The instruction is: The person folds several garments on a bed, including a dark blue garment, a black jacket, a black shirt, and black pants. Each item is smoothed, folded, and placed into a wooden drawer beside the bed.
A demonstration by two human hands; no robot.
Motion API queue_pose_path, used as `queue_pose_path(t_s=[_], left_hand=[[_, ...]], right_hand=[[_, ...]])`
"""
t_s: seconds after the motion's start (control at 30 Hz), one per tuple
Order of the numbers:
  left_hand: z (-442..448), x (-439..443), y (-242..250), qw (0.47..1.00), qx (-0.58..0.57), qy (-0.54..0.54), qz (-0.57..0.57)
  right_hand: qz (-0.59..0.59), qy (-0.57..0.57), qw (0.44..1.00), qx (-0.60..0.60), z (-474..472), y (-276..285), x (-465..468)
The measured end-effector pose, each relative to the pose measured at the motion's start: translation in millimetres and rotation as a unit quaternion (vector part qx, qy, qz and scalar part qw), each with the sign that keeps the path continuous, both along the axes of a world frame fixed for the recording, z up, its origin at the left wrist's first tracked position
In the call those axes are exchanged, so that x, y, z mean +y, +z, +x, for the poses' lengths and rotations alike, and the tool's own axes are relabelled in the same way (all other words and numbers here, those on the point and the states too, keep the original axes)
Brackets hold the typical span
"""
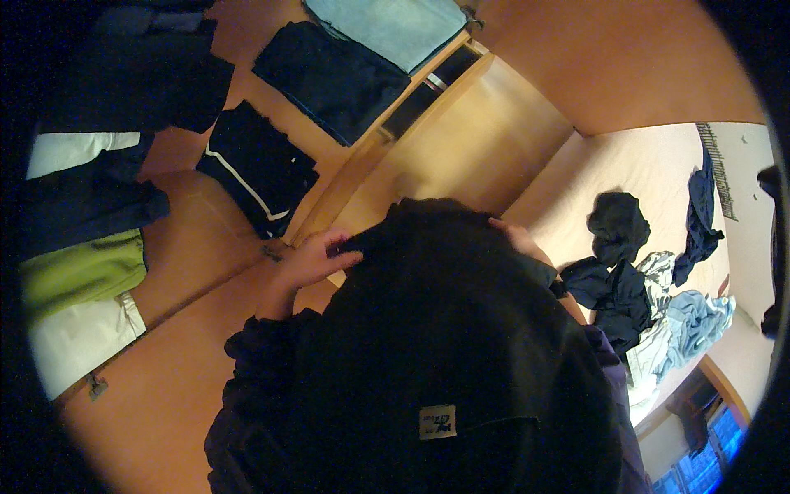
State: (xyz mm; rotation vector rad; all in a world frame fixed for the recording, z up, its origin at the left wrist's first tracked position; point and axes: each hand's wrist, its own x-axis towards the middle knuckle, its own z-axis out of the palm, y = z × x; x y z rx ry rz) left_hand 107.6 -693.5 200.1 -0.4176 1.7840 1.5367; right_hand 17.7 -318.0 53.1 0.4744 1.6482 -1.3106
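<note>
A large black garment (457, 327) hangs spread out in front of me and fills the lower middle of the picture. Near its lower part it bears a small light patch with writing (437, 422). At its upper left edge, my left hand (324, 256) pinches the cloth between thumb and fingers. My right hand (517, 238) grips the upper right edge, partly hidden behind the cloth. Beyond the garment, the wooden drawer or compartment front (432, 148) is partly covered by it.
On wooden shelves lie folded dark garments with a white stripe (253, 167), folded dark jeans (333, 77), light blue jeans (395, 28), a green garment (86, 268) and a white one (86, 333). At right, a bed (549, 185) carries loose dark clothes (620, 296) and a light blue garment (691, 324).
</note>
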Motion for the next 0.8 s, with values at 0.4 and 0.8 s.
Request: queue_pose_path(t_s=[0.4, 0.8], left_hand=[[4.7, 25.2, 16.0, 0.96, 0.151, 0.185, -0.148], [3.8, 33.3, -49.3, 0.93, -0.124, 0.34, -0.064]], right_hand=[[0.031, 0.039, 0.999, -0.011, 2.4, 6.6, -10.8], [0.081, 0.185, 0.977, 0.062, 9.2, -26.1, 2.1]])
